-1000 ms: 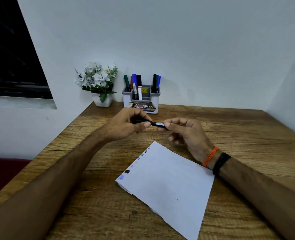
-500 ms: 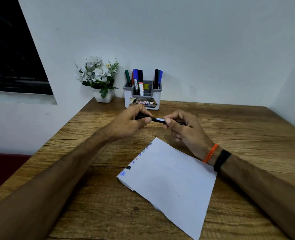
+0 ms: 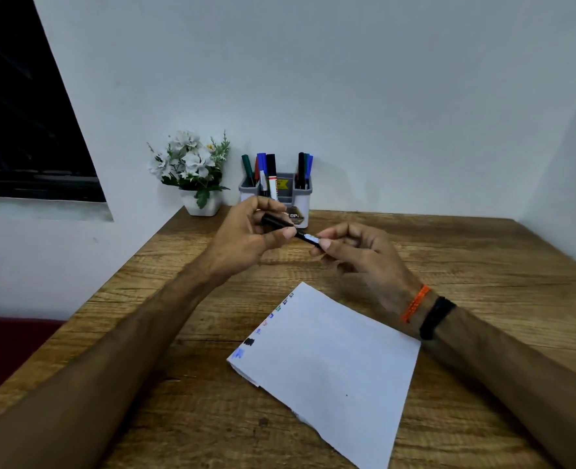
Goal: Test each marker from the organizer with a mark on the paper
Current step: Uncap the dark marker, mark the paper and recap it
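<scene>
A black marker (image 3: 303, 235) with a pale label is held level above the table by both hands. My left hand (image 3: 246, 238) grips its cap end; my right hand (image 3: 357, 255) pinches the other end. Whether the cap is seated I cannot tell. The white paper (image 3: 334, 367) lies nearer me, with several small colour marks down its left edge (image 3: 259, 330). The grey organizer (image 3: 286, 194) stands at the back against the wall, holding several markers in green, red, blue and black. My left hand covers its lower front.
A white pot of white flowers (image 3: 195, 177) stands left of the organizer. The wooden table (image 3: 482, 258) meets walls at the back and right. A dark window (image 3: 23, 123) is at far left. Orange and black bands sit on my right wrist (image 3: 428, 309).
Both hands have shifted with the marker a little further toward the organizer, and the marker now slants down to the right. My view tilted slightly upward.
</scene>
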`<act>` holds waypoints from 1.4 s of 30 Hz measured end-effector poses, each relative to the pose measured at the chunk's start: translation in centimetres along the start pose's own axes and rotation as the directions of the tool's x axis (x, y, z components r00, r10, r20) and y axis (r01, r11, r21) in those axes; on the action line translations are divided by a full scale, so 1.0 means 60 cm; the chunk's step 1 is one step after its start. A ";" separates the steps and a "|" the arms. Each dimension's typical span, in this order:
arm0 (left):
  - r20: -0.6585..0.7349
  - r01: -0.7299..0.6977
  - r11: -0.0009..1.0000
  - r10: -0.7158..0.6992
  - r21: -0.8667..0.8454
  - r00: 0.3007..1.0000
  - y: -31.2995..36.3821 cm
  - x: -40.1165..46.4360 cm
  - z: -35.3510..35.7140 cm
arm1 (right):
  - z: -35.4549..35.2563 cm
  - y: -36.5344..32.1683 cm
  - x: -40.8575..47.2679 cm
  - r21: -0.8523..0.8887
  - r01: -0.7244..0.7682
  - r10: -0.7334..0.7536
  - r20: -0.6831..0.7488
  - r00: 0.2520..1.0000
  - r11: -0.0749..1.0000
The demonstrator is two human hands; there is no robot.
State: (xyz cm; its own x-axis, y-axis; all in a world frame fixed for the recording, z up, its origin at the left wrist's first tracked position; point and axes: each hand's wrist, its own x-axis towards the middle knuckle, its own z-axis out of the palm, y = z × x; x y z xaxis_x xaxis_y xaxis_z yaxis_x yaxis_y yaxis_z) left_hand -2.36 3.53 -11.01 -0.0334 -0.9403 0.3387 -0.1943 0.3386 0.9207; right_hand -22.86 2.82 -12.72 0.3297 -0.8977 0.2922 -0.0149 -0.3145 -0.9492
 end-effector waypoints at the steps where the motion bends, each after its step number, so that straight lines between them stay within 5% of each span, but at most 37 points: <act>1: -0.034 0.001 0.997 -0.004 -0.076 0.999 0.005 -0.001 0.003 | 0.001 -0.002 -0.001 -0.027 0.023 -0.023 0.007 1.000 0.999; 4: -0.094 -0.001 0.983 -0.016 -0.181 0.995 0.019 -0.004 0.014 | 0.008 -0.006 -0.006 -0.135 0.078 -0.074 0.039 0.997 0.988; 16: -0.070 -0.049 0.984 0.038 -0.172 0.997 0.036 -0.014 0.040 | 0.016 -0.043 -0.005 -0.279 0.339 -0.323 0.103 0.941 0.899; 19: -0.051 -0.038 0.994 0.033 -0.104 0.998 0.023 -0.006 0.030 | 0.010 -0.041 0.001 -0.298 0.355 -0.345 0.087 0.934 0.886; 21: -0.064 -0.039 0.994 0.046 0.106 0.997 0.005 -0.002 0.019 | 0.004 -0.040 0.010 -0.329 0.352 -0.351 0.065 0.934 0.876; 24: -0.077 0.033 0.768 0.020 0.640 0.997 -0.043 0.008 -0.001 | -0.006 -0.043 0.038 -0.383 0.328 -0.349 0.016 0.937 0.864; 28: -0.078 0.139 0.467 -0.146 0.873 0.986 -0.095 0.033 -0.023 | -0.015 -0.051 0.099 -0.438 0.316 -0.381 -0.068 0.922 0.842; 33: -0.018 0.123 0.367 -0.276 0.922 0.961 -0.105 0.048 -0.022 | -0.017 -0.059 0.177 -0.502 0.311 -0.442 -0.164 0.882 0.807; 42: -0.028 0.124 0.344 -0.271 0.931 0.962 -0.120 0.055 -0.027 | -0.006 -0.053 0.273 -0.613 0.308 -0.518 -0.196 0.833 0.727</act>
State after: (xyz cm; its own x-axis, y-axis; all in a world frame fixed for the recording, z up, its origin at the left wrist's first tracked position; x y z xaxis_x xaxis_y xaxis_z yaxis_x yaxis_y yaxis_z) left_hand 0.49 -1.92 -16.22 0.0479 -0.9955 0.0814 -0.9834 -0.0327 0.1786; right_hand -17.78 -11.01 -4.89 0.0973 -0.6449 0.7580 -0.4877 -0.6948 -0.5286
